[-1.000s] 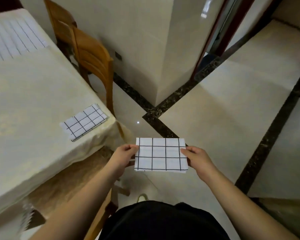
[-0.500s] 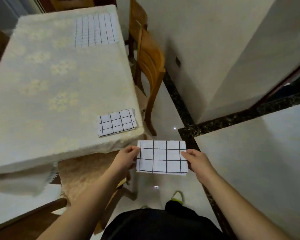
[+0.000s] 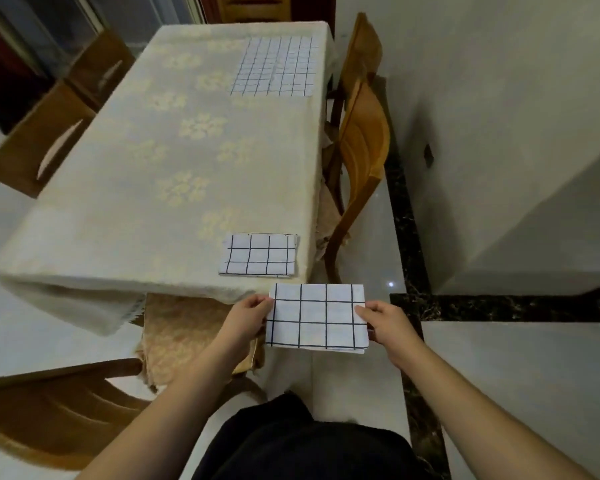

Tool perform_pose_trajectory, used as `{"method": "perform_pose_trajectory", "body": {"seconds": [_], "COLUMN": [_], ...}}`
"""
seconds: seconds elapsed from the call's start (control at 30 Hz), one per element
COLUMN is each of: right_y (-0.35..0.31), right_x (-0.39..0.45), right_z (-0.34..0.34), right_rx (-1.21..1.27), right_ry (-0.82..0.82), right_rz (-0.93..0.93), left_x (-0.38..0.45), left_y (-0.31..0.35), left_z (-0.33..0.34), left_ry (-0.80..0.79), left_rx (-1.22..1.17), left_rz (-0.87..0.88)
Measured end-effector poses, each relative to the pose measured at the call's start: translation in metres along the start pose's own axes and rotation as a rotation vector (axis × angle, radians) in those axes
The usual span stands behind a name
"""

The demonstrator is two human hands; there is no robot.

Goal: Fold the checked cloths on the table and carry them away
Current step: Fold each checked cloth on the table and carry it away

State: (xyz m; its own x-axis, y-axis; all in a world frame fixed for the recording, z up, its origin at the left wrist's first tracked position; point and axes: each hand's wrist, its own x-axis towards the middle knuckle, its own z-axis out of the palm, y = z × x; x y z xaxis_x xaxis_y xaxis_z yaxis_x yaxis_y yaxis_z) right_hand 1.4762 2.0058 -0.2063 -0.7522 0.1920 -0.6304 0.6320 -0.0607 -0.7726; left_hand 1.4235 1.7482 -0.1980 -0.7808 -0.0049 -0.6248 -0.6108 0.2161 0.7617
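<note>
Spanning left hand (image 3: 246,315) and right hand (image 3: 387,322), folded cloth (image 3: 316,317), apparently pinched edgewise.

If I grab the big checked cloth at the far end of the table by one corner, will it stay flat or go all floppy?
Probably floppy: the big cloth lies thin and flat on the table. It looks light too. Even the folded cloth is held by both hands, left and right.

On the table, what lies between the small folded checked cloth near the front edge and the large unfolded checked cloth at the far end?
Only bare cream floral tablecloth lies between the folded cloth and the unfolded cloth, seen in the head view.
</note>
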Motion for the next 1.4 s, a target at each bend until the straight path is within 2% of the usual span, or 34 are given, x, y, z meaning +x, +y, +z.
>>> {"method": "perform_pose_trajectory", "body": {"seconds": [0.4, 0.6, 0.9, 1.23, 1.4], "right_y": [-0.043, -0.071, -0.088, -0.099, -0.096], "right_x": [0.08, 0.115, 0.158, 0.178, 0.182], "right_z": [0.07, 0.106, 0.126, 0.133, 0.135], "right_rx": [-0.059, -0.134, -0.244, -0.465, -0.529], "right_ry": [-0.12, -0.139, -0.092, -0.052, -0.034], "right_rz": [0.108, 0.12, 0.09, 0.089, 0.057], "left_x": [0.075, 0.12, 0.171, 0.187, 0.187], "left_y": [0.014, 0.024, 0.042, 0.044, 0.042], "left_z": [-0.06, -0.089, -0.104, -0.109, -0.106], "left_ry": [0.126, 0.128, 0.237, 0.282, 0.303], "left_rx": [-0.096, -0.076, 0.261, 0.482, 0.502], "left_rz": [-0.009, -0.037, 0.062, 0.133, 0.138]}}
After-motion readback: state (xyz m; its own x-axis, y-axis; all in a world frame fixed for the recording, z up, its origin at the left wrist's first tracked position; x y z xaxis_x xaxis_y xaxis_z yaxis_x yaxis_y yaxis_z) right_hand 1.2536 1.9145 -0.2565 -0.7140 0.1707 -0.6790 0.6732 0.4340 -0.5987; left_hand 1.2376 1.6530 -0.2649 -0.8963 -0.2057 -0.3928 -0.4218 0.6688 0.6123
